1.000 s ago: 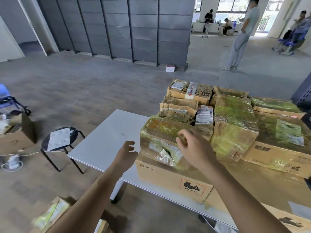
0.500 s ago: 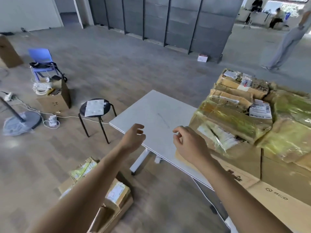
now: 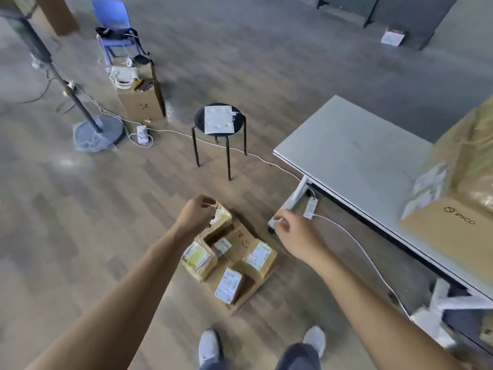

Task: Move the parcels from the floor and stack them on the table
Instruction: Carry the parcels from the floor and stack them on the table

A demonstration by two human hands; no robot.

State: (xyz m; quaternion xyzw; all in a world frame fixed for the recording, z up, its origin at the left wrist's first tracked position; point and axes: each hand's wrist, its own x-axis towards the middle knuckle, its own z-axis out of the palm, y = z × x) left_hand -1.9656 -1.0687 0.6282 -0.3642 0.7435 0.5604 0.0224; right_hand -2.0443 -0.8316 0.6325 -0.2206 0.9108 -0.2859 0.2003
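While both arms reached down toward the floor [image 3: 106, 209], the step in hand looked like fetching the next load. The left grip [image 3: 197, 217] hung over the far corner of a cardboard sheet [image 3: 250, 292], fingers loosely curled and empty. The right grip [image 3: 292, 233], also loosely curled round nothing, hung just past the sheet's right edge. About five parcels [image 3: 257, 259] lay on that sheet, none of them touched or lifted. A stack [image 3: 458, 156] already sat at the right end of the surface [image 3: 346, 145]. The next move probably called for stooping lower, spreading both grips round one parcel's sides, then lifting it clear of the cable [image 3: 354, 244] trailing beside the sheet and setting it against the stack's left side.
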